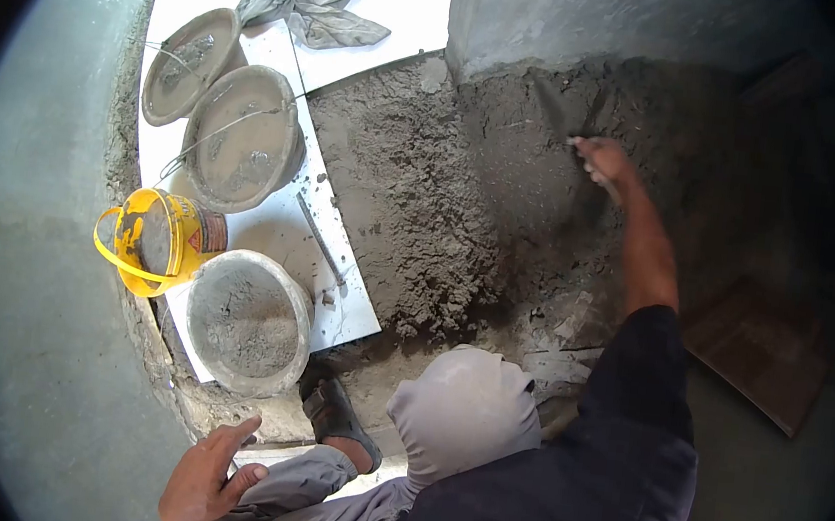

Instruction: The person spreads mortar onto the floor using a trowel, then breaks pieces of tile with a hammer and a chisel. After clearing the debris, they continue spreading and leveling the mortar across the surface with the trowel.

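My right hand point(608, 163) reaches forward, its fingers wrapped round the handle of a trowel. The trowel blade point(554, 105) is dark and lies against the grey mortar point(527, 171), which is smoother around the tool. To the left, a thicker, lumpy band of mortar point(433, 202) borders the white tiles point(348, 299). Low at the left is my left hand point(211, 477), empty with fingers apart, near my grey trouser leg. Closest to it stands a round basin point(302, 335) holding dry grey powder.
Two pans point(286, 163) point(235, 32) of murky water stand on the tiles beside a yellow bucket point(201, 230). A thin bar point(320, 239) lies near the tile edge. Farther back is a crumpled grey cloth point(327, 1). A brown tile point(760, 354) rests at right, by shadow.
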Motion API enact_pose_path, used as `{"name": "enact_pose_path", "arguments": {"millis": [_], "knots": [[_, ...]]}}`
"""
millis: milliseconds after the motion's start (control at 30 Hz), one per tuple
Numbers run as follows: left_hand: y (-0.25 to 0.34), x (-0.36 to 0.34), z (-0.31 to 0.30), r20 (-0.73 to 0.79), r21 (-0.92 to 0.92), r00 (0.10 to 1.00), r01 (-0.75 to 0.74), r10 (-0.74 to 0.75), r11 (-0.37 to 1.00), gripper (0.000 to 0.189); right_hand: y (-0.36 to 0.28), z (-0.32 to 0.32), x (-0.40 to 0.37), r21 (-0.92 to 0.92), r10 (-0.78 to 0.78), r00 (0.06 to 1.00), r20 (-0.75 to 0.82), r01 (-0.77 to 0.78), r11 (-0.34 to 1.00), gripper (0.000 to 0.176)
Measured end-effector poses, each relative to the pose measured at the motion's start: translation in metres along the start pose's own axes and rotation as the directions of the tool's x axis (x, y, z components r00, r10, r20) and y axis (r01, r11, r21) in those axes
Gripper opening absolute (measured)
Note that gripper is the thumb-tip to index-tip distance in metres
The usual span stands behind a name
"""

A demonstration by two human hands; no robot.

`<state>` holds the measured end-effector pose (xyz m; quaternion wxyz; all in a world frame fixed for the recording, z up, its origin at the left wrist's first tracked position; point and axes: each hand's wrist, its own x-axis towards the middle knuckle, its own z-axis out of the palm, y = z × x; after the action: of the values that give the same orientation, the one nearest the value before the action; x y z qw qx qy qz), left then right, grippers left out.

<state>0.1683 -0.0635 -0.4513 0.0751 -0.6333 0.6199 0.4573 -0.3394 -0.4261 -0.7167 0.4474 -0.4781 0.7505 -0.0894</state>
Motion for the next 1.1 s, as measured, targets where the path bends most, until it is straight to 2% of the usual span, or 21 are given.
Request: {"name": "enact_pose_path", "arguments": {"millis": [100, 167, 200, 267, 333, 400, 433, 467, 600, 667, 700, 767, 800, 867, 933, 967, 1000, 1033, 1067, 1100], "knots": [[-0.004, -0.002, 0.003, -0.040, -0.036, 0.999, 0.016, -0.017, 0.999, 0.056, 0.035, -0.035, 0.015, -0.072, -0.012, 0.998, -0.059, 0.008, 0.997, 0.042], [-0.003, -0.005, 0.004, -0.081, -0.071, 0.996, 0.028, -0.034, 0.997, 0.056, 0.031, -0.050, 0.018, 0.244, 0.089, 0.994, -0.059, -0.072, 0.967, 0.042], [0.001, -0.008, 0.002, -0.056, -0.068, 0.997, 0.043, -0.047, 0.997, 0.056, 0.022, -0.042, 0.009, 0.223, 0.066, 0.994, -0.082, -0.046, 0.974, 0.041], [0.002, -0.003, 0.000, -0.040, -0.062, 0.998, 0.049, -0.052, 0.997, 0.056, 0.000, -0.013, -0.011, 0.075, -0.026, 1.000, 0.005, 0.025, 0.997, 0.043], [-0.001, 0.001, -0.003, -0.035, -0.078, 0.998, 0.054, -0.056, 0.995, 0.057, -0.014, 0.034, -0.019, 0.126, -0.228, 0.955, 0.187, 0.207, 0.970, 0.048], [0.008, 0.011, -0.010, -0.043, -0.041, 0.999, 0.031, -0.033, 0.999, 0.057, -0.038, 0.078, -0.019, 0.111, -0.162, 0.958, 0.238, 0.139, 0.984, 0.053], [0.014, 0.018, -0.014, -0.056, -0.014, 0.998, 0.003, -0.004, 1.000, 0.056, -0.050, 0.086, -0.007, -0.011, -0.161, 0.941, 0.298, 0.172, 0.985, 0.054], [0.020, 0.026, -0.017, -0.046, 0.001, 0.999, -0.001, 0.001, 1.000, 0.056, -0.057, 0.083, 0.011, -0.133, -0.150, 0.922, 0.358, 0.209, 0.969, 0.054], [0.042, 0.048, -0.030, -0.138, 0.032, 0.990, -0.032, 0.036, 0.999, 0.057, -0.038, 0.032, 0.039, -0.014, -0.201, 0.947, 0.252, 0.211, 0.977, 0.049], [0.049, 0.057, -0.035, -0.171, 0.011, 0.984, -0.042, 0.043, 0.999, 0.056, -0.036, 0.002, 0.034, 0.012, -0.099, 0.953, 0.287, 0.100, 0.995, 0.044], [0.054, 0.062, -0.040, -0.180, 0.013, 0.983, -0.037, 0.039, 0.999, 0.056, -0.031, -0.007, 0.038, 0.015, -0.109, 0.951, 0.290, 0.109, 0.994, 0.044], [0.068, 0.076, -0.052, -0.194, 0.098, 0.975, -0.093, 0.111, 0.991, 0.057, -0.014, -0.030, 0.043, 0.024, -0.178, 0.971, 0.160, 0.176, 0.984, 0.043], [0.077, 0.084, -0.060, -0.191, 0.100, 0.976, -0.091, 0.109, 0.991, 0.057, 0.000, -0.044, 0.047, 0.028, -0.176, 0.971, 0.163, 0.174, 0.984, 0.043], [0.096, 0.108, -0.078, -0.306, 0.184, 0.904, -0.250, 0.297, 0.951, 0.052, 0.022, -0.081, 0.057, 0.097, -0.094, 0.995, 0.018, 0.092, 0.991, 0.044], [0.115, 0.138, -0.105, -0.371, 0.343, 0.821, -0.313, 0.434, 0.886, 0.044, 0.035, -0.105, 0.056, 0.064, -0.077, 0.996, -0.033, 0.079, 0.995, 0.045], [0.132, 0.154, -0.125, -0.374, 0.268, 0.827, -0.336, 0.419, 0.903, 0.051, 0.037, -0.115, 0.056, 0.026, -0.067, 0.994, -0.082, 0.069, 0.997, 0.046], [0.154, 0.173, -0.134, -0.507, 0.112, 0.778, -0.368, 0.372, 0.923, 0.053, 0.040, -0.120, 0.053, 0.026, -0.066, 0.995, -0.071, 0.068, 0.997, 0.046], [0.174, 0.191, -0.146, -0.635, 0.140, 0.657, -0.420, 0.407, 0.897, 0.052, 0.044, -0.123, 0.050, 0.130, -0.014, 0.991, -0.130, 0.032, 0.991, 0.046], [0.182, 0.208, -0.177, -0.656, 0.380, 0.530, -0.382, 0.537, 0.842, 0.046, 0.047, -0.126, 0.047, 0.228, 0.044, 0.982, -0.184, -0.001, 0.974, 0.046], [0.202, 0.224, -0.193, -0.660, 0.369, 0.539, -0.375, 0.524, 0.850, 0.046, 0.056, -0.128, 0.044, 0.218, 0.045, 0.984, -0.173, -0.006, 0.976, 0.046]]}}
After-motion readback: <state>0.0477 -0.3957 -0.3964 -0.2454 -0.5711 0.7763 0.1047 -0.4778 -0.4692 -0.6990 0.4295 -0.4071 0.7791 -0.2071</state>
